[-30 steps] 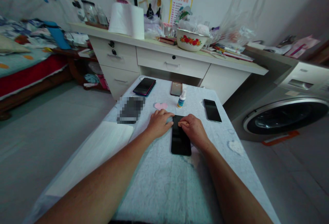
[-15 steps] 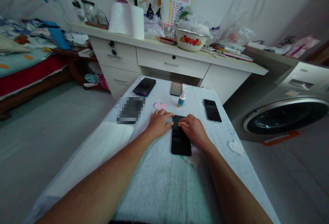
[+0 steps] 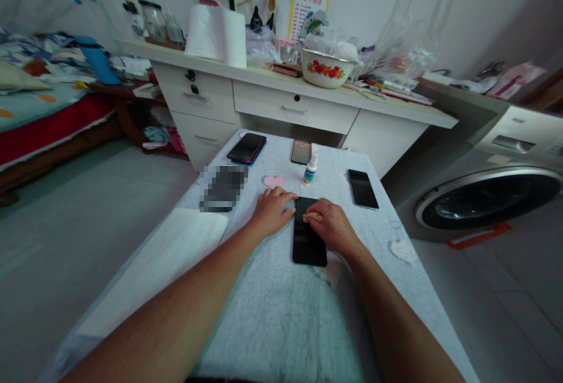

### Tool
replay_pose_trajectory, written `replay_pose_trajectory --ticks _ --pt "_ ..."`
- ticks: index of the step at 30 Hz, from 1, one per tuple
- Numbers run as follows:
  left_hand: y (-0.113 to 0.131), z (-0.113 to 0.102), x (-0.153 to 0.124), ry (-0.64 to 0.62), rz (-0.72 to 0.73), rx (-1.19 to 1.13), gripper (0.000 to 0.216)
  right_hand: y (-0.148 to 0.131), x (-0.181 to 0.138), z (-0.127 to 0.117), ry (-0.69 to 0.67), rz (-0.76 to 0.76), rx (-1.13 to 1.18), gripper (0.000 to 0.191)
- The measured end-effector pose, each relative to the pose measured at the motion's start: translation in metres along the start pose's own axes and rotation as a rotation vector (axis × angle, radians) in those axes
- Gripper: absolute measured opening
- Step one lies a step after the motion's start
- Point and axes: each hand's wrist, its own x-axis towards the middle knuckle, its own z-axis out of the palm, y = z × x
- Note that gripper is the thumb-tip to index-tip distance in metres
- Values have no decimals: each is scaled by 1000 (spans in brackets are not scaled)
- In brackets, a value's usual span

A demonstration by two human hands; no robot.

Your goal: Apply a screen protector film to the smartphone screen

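Observation:
A black phone (image 3: 309,248) lies flat on the cloth-covered table, screen up. My left hand (image 3: 273,212) rests at its upper left, thumb and forefinger against the phone's edge and corner, steadying it. Pinched in the fingers of my right hand (image 3: 331,223) is a small tan-orange wiping piece (image 3: 311,217), pressed to the upper part of the screen. Whether it is cloth or sponge I cannot tell. Just beyond the hands are a pink heart-shaped piece (image 3: 275,182) and a small white spray bottle (image 3: 310,170) with a blue and yellow label.
Around the table lie another phone (image 3: 363,189) at the right, stacked phones (image 3: 247,148) at the far left, a phone-like item (image 3: 301,152) at the back and a pixelated dark item (image 3: 225,188). A white desk (image 3: 299,107) stands behind, a washing machine (image 3: 497,166) to the right.
My right hand has shifted slightly left and down over the screen with the tan-orange wiping piece, more of which shows now. My left hand and the phone stay nearly in place.

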Motion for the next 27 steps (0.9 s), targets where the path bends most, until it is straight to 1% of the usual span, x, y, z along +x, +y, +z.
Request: replay_pose_trajectory --ticks 9,14,27 --pt "1 -1 0 -3 1 16 37 4 9 7 66 83 -87 13" --pt "0 0 0 -8 -5 17 37 5 10 7 113 119 -88 14" --pt "2 -2 0 -6 -10 15 37 13 10 7 182 169 -134 18"
